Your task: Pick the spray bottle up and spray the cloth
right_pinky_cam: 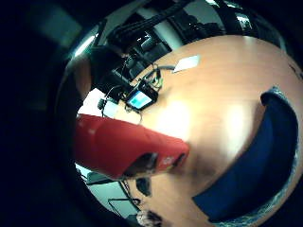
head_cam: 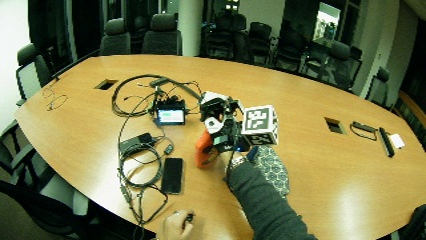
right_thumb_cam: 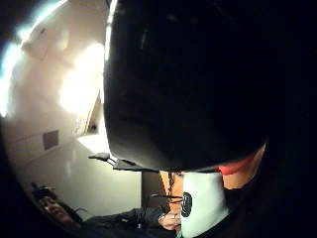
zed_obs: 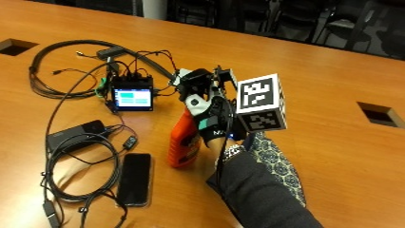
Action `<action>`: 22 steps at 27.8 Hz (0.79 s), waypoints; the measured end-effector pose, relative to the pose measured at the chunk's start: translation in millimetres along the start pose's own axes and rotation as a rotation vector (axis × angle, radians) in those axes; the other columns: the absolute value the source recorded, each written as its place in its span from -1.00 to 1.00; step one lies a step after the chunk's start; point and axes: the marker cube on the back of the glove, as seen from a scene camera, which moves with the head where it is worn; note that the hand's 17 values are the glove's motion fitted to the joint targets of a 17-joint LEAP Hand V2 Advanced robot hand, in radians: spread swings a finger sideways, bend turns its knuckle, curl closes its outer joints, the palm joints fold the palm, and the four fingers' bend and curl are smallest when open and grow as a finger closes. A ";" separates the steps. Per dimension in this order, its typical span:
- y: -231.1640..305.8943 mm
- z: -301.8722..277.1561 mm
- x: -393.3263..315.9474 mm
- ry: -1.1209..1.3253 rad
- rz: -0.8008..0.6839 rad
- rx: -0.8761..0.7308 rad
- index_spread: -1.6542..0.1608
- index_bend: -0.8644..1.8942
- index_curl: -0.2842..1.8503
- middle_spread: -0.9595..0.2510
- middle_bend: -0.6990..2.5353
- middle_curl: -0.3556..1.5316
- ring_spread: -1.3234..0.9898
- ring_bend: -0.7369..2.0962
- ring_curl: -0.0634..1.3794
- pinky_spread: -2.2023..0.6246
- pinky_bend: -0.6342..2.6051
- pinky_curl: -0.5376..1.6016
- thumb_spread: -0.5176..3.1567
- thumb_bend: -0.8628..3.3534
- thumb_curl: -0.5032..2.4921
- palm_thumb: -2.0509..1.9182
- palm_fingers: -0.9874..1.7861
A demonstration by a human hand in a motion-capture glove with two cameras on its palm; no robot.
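The gloved right hand [zed_obs: 212, 116] has its fingers curled round the upright orange bottle [zed_obs: 183, 140], with the cloth [zed_obs: 278, 164] just beside it.

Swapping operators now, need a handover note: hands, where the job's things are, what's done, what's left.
Right hand: gloved, fingers curled round the orange spray bottle, which stands upright on the table or just off it; I cannot tell which.
Cloth: dark patterned, flat on the table beside the right forearm, partly under the sleeve.
Done: bottle gripped.
Left: raise it clear, aim the nozzle at the cloth, spray.
Nearby: phone, small screen unit, cables.
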 end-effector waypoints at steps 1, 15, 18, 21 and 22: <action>0.6 2.9 -2.0 -0.008 0.001 -0.010 0.49 -0.27 -0.26 0.31 -0.29 -0.11 0.04 -0.20 -0.35 0.63 -0.48 -0.15 -0.31 -0.61 -0.19 0.46 0.28; 8.3 16.2 6.9 -0.043 0.061 -0.058 0.49 -0.29 -0.37 0.32 -0.32 -0.16 0.06 -0.23 -0.40 0.70 -0.51 -0.19 -0.21 -0.60 -0.24 0.46 0.33; 10.9 17.3 9.9 -0.048 0.067 -0.067 0.49 -0.29 -0.38 0.32 -0.32 -0.16 0.05 -0.23 -0.40 0.70 -0.51 -0.20 -0.20 -0.60 -0.25 0.47 0.33; 12.7 16.4 11.4 -0.053 0.068 -0.077 0.49 -0.29 -0.39 0.31 -0.32 -0.16 0.05 -0.22 -0.40 0.70 -0.51 -0.21 -0.20 -0.60 -0.26 0.47 0.33; 13.5 16.0 11.7 -0.048 0.068 -0.081 0.49 -0.29 -0.40 0.31 -0.32 -0.16 0.05 -0.22 -0.40 0.70 -0.51 -0.21 -0.20 -0.60 -0.26 0.47 0.33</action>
